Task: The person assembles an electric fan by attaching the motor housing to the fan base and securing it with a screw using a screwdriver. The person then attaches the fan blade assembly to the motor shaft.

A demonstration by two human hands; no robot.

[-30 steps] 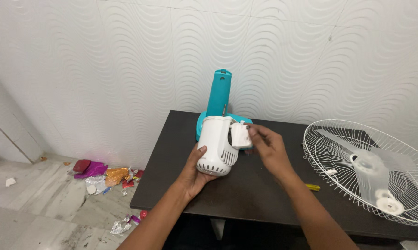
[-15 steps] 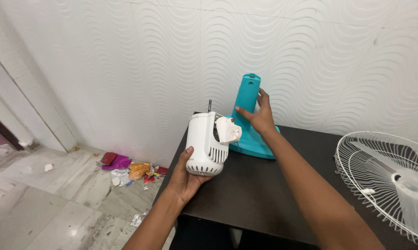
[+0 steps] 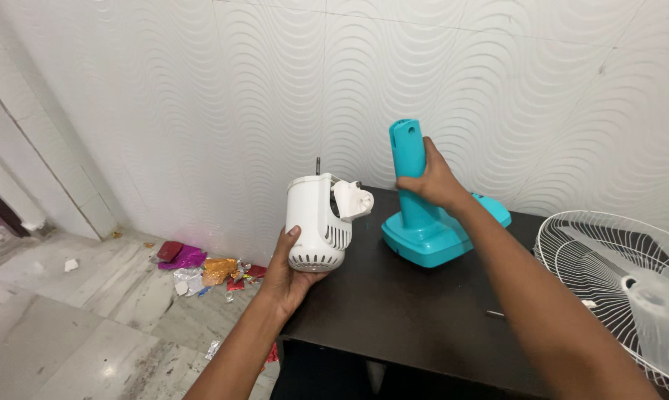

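White wave-patterned wall (image 3: 201, 89) behind, dark table (image 3: 393, 311) below, seen from the head camera. Left hand (image 3: 290, 278) cups the white fan motor housing (image 3: 316, 222) from underneath, fingers wrapped round its vented end, lifted at the table's left edge with the shaft pointing up. Right hand (image 3: 432, 181) is clamped around the upright teal fan stand (image 3: 416, 200), whose base sits on the tabletop. White wire fan grille (image 3: 608, 267) lies at the right. Crumpled wrappers (image 3: 201, 267) litter the floor by the wall.

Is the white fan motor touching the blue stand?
Apart. The head view shows dark table between the white fan motor, in the left hand, and the blue stand.
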